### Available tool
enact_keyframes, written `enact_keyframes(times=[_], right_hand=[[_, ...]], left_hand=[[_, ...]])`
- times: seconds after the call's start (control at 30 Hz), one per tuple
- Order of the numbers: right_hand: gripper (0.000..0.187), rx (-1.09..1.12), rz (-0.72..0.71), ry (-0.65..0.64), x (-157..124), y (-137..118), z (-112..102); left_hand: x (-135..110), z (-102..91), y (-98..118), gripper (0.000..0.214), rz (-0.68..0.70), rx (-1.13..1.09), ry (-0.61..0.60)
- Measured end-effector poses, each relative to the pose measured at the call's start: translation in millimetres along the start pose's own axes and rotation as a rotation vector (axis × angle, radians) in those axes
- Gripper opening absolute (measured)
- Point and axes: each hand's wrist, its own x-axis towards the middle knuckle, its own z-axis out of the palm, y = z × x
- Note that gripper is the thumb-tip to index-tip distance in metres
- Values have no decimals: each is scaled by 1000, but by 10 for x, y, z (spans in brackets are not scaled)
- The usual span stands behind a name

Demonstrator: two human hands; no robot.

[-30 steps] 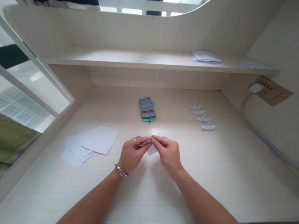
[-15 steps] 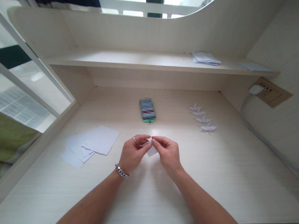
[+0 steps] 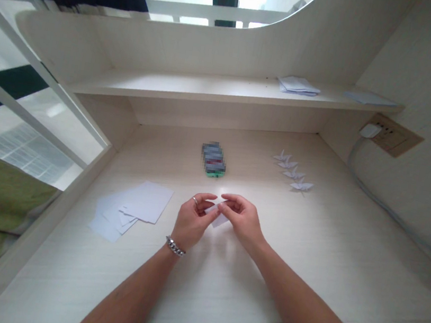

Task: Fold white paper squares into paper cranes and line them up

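A small folded piece of white paper (image 3: 220, 220) is held between both hands above the front middle of the desk. My left hand (image 3: 193, 219) pinches its left side between thumb and fingers; a ring and a chain bracelet are on this hand and wrist. My right hand (image 3: 242, 220) grips the right side, its thumb close to the left thumb. Fingers cover much of the paper, so its exact folds are hidden. Several white paper cranes (image 3: 293, 173) stand in a row to the right, beyond my right hand.
Loose white paper sheets (image 3: 149, 201) lie left of my hands. Beyond them is a blurred dark and green object (image 3: 213, 159). Folded papers (image 3: 298, 85) rest on the shelf (image 3: 194, 87) above the desk. At right, a plugged cable (image 3: 389, 208) hangs from a wall socket (image 3: 395, 136).
The fingertips of my two hands have drawn slightly apart at the top, and the paper has tilted a little. Both hands still hold it in nearly the same place.
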Motion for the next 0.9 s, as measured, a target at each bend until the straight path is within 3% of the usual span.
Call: enact_keyframes(times=[0.1, 0.3, 0.53, 0.77, 0.9], right_hand=[[22, -66, 3, -5, 18, -7, -25], [22, -64, -75, 110, 38, 24, -47], [21, -18, -16, -64, 52, 60, -79], [24, 93, 42, -36, 43, -54, -52], [25, 90, 7, 38, 56, -43, -70]], left_hand=[[0, 10, 24, 43, -20, 7, 11], [-9, 45, 65, 36, -75, -44, -12], [-1, 5, 60, 39, -66, -22, -10], [-12, 4, 54, 39, -77, -38, -44], [-12, 9, 55, 40, -76, -5, -68]])
